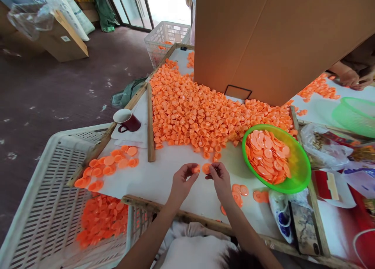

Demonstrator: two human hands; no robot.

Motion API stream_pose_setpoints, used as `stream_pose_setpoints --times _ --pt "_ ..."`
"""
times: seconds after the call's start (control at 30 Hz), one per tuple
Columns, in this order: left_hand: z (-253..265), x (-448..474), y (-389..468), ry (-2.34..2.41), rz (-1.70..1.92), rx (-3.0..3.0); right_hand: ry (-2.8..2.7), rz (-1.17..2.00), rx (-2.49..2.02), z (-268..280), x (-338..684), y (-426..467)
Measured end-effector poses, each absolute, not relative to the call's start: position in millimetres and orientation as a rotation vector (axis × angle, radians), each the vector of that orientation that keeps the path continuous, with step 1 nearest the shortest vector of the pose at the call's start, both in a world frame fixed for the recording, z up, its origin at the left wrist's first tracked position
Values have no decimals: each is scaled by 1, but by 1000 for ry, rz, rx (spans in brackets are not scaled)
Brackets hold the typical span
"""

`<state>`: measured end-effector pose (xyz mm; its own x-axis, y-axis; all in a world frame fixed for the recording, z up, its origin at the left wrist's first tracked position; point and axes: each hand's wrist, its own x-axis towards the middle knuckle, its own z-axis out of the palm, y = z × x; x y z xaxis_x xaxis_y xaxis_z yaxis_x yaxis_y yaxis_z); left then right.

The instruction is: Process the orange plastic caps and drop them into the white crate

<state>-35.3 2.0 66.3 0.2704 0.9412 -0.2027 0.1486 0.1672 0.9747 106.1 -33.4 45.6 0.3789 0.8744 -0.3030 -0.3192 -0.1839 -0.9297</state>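
Observation:
Above the white tabletop, close together, are my two hands. My left hand (185,179) pinches a small orange plastic cup (196,169) between thumb and fingers. In my right hand (219,178) is a flat orange disc (206,168), held by its edge. Cup and disc are a short gap apart. Beyond them spreads a big heap of orange cups (193,112). A green bowl (304,171) to the right holds many orange discs (266,155). A few loose discs (237,194) lie by my right forearm, partly covered by it.
A brown cardboard box (249,46) stands behind the heap. Left are a mug (127,120), joined orange pieces (108,165) and a white crate (43,190) of orange pieces. A phone (304,228) lies right. Another person's hands (350,76) work at far right. Wooden strips (150,124) edge the table.

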Motion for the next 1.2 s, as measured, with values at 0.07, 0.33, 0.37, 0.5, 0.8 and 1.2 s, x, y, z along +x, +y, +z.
stream_pose_setpoints --times 0.07,0.33,0.37,0.5,0.8,1.2 --pt "70 -35 -1 1249 836 1357 -592 1094 -1411 42 105 -37" --pt "64 -31 -11 1278 1002 1925 -722 1086 -1314 44 93 -46" --pt "63 -32 -11 1283 1006 1934 -732 1097 -1301 44 93 -47" --pt "62 -32 -11 1290 984 1923 -776 1098 -1294 43 95 -50" --pt "61 -34 -12 1233 878 1813 -682 1201 -1261 41 105 -48" --pt "77 -34 -1 934 759 1550 -654 1527 -1047 44 113 -40"
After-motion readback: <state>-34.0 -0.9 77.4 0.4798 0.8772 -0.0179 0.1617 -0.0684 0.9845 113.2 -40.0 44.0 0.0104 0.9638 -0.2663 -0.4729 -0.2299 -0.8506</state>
